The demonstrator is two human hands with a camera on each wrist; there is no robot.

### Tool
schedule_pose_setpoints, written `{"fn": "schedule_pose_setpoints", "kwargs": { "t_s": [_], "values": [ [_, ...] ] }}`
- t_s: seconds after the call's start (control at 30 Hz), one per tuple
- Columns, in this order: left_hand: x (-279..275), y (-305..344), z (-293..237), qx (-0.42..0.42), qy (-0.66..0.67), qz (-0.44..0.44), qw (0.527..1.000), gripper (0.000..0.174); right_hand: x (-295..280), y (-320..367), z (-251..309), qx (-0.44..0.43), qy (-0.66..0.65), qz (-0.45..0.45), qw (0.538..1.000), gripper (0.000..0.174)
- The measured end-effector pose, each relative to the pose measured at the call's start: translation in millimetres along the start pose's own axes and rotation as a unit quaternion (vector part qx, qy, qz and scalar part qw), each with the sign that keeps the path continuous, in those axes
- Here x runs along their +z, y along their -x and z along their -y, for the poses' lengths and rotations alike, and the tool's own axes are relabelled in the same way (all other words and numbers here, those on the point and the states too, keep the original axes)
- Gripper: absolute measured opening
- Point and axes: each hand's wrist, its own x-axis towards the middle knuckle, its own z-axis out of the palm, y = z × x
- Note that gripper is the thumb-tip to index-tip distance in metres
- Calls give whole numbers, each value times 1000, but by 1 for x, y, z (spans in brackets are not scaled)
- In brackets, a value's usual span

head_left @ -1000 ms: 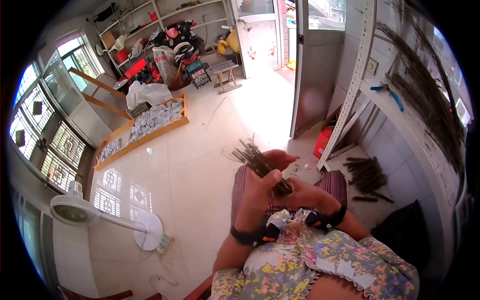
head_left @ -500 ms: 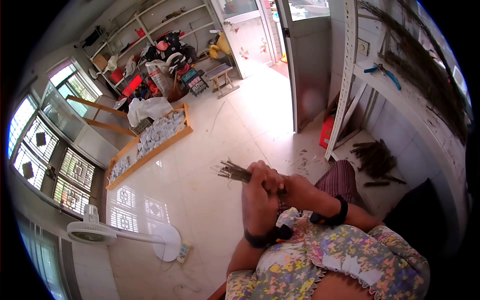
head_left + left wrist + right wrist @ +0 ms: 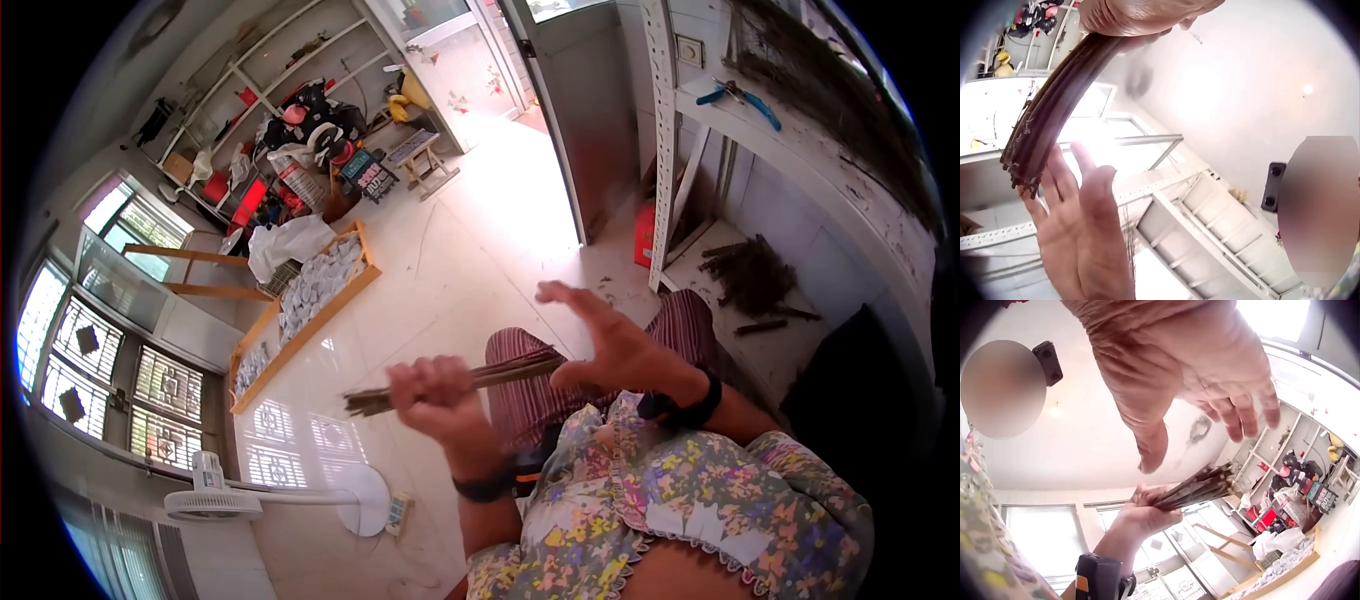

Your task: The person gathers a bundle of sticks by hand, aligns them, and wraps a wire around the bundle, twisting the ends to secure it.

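My left hand (image 3: 437, 402) grips a bundle of thin brown sticks (image 3: 515, 371), its fingers curled round it nearer the left end. The bundle lies almost level over the lap, and its cut ends (image 3: 1021, 176) show in the left wrist view. My right hand (image 3: 618, 345) is beside the bundle's right end, fingers spread and thumb apart, with nothing gripped. In the right wrist view the open right palm (image 3: 1179, 369) is above the left hand (image 3: 1141, 519) and the sticks.
A heap of cut stick bundles (image 3: 750, 275) lies on the floor at right. On the shelf (image 3: 800, 150) above it are blue-handled pliers (image 3: 740, 100) and long twigs (image 3: 830, 90). A wooden frame tray (image 3: 310, 340) of grey pieces and a white fan (image 3: 365, 500) stand at left.
Both hands were together round the sticks. The left hand has moved left with the bundle, which now lies nearly level, and the right hand has let go and opened. The head view has turned.
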Motion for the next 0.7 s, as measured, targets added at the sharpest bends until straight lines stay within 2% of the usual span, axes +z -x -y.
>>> {"fn": "schedule_pose_setpoints", "kwargs": {
  "t_s": [0.17, 0.27, 0.37, 0.5, 0.6, 0.7],
  "values": [
    [-17, -6, -37, 36, 80, -17, 996, 48, -2, 2, -4, -51, 75, -136, 987, 89],
    [-13, -4, -36, 33, 96, 10, 995, 48, -1, 0, 9, -121, 132, -120, 976, 86],
    [-4, 1, -27, 19, 81, 5, 996, 48, 11, 3, 17, -146, 168, -57, 973, 85],
    [-7, 3, -21, 2, 85, 7, 996, 47, 24, 9, 6, -94, 135, 24, 986, 89],
    [-3, 9, -12, -3, 67, -57, 996, 46, 21, 10, 12, -87, 154, 39, 983, 89],
    [10, 22, 11, -7, -33, -7, 999, 41, 26, 9, 11, -86, 163, 51, 982, 90]
  ]
}}
